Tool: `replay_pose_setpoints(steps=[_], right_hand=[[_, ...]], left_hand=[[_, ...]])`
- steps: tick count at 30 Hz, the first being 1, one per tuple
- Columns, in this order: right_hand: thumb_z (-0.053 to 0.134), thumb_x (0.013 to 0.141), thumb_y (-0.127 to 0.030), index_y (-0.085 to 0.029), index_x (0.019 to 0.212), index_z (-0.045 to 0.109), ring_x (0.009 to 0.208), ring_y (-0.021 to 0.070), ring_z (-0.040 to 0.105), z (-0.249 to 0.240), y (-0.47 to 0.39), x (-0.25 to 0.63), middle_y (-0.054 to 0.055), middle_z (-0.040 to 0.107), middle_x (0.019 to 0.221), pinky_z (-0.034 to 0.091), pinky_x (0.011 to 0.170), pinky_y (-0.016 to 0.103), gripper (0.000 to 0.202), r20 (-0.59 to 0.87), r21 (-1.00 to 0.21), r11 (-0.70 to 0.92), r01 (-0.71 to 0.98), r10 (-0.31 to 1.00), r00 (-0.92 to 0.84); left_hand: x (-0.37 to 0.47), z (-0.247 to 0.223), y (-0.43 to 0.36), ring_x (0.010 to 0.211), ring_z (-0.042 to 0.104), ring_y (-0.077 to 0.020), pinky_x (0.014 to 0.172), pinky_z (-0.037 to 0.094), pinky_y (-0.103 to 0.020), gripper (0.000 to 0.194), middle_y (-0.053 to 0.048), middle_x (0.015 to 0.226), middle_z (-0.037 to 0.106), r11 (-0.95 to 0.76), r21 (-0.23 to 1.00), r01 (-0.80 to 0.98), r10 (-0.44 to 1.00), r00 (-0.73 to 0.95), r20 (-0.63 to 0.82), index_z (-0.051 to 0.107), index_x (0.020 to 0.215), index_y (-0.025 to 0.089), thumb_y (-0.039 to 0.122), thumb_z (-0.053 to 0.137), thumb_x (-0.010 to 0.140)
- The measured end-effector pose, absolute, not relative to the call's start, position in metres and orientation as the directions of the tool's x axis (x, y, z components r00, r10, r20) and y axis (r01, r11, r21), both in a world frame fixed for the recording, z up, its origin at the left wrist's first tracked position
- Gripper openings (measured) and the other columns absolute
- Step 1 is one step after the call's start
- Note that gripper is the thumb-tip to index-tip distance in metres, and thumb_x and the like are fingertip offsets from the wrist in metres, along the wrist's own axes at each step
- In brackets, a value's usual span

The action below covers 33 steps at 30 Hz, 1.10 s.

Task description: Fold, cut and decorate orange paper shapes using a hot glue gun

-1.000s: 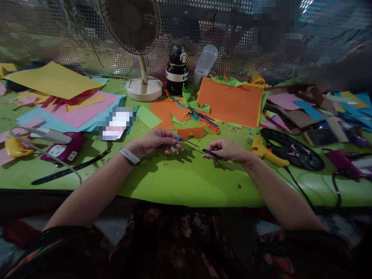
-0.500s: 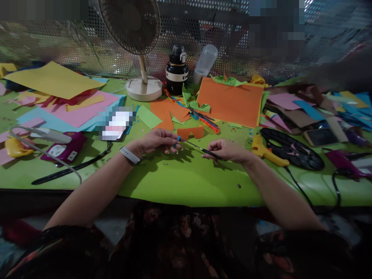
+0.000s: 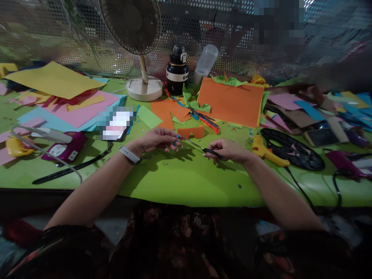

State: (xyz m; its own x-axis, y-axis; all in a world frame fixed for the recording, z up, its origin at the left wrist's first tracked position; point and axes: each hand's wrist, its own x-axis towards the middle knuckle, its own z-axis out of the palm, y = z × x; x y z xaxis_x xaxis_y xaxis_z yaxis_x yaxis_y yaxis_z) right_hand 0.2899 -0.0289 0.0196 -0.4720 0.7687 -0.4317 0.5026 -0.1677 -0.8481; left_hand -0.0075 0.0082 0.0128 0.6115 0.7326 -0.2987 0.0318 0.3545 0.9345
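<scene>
Between the thumb and fingers of my left hand is a small blue piece, which looks like paper. My right hand is closed on the black handle of a thin metal tool. The tool's shaft points left, and its tip meets the blue piece at my left fingertips. Both hands are above the green tabletop. Just beyond them lies a cut orange paper piece, with an orange cutter and dark scissors behind it.
A phone and black strap lie at left. A fan, black bottle and orange sheet stand or lie behind. At right are a yellow glue gun and black tray.
Both hands keep nearly the same place and hold. The tool's tip and the blue piece have shifted very slightly at my left fingertips.
</scene>
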Motion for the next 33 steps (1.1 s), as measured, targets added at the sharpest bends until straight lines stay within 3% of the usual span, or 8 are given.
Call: replay_pose_setpoints(steps=[11, 33], right_hand=[[0.083, 0.069, -0.043, -0.018, 0.073, 0.066, 0.054, 0.0091, 0.054, 0.0212, -0.0301, 0.2887, -0.001, 0.064, 0.062, 0.034, 0.051, 0.025, 0.031, -0.421, -0.861, -0.166, 0.481, 0.763, -0.491], [0.086, 0.064, -0.044, -0.018, 0.072, 0.067, 0.057, 0.0097, 0.056, 0.0188, -0.0302, 0.2881, -0.001, 0.064, 0.064, 0.04, 0.056, 0.026, 0.033, -0.425, -0.861, -0.184, 0.473, 0.77, -0.475]], left_hand=[[-0.0047, 0.016, 0.0043, 0.066, 0.072, -0.0127, 0.051, 0.052, -0.017, 0.014, -0.009, 0.088, 0.077, 0.387, 0.921, 0.04, 0.726, 0.602, -0.331, 0.07, 0.093, 0.011, 0.015, 0.074, 0.081], [-0.0021, 0.0164, 0.0025, 0.065, 0.072, -0.0129, 0.05, 0.054, -0.016, 0.014, -0.011, 0.087, 0.076, 0.399, 0.916, 0.04, 0.733, 0.587, -0.345, 0.07, 0.091, 0.009, 0.014, 0.076, 0.079]])
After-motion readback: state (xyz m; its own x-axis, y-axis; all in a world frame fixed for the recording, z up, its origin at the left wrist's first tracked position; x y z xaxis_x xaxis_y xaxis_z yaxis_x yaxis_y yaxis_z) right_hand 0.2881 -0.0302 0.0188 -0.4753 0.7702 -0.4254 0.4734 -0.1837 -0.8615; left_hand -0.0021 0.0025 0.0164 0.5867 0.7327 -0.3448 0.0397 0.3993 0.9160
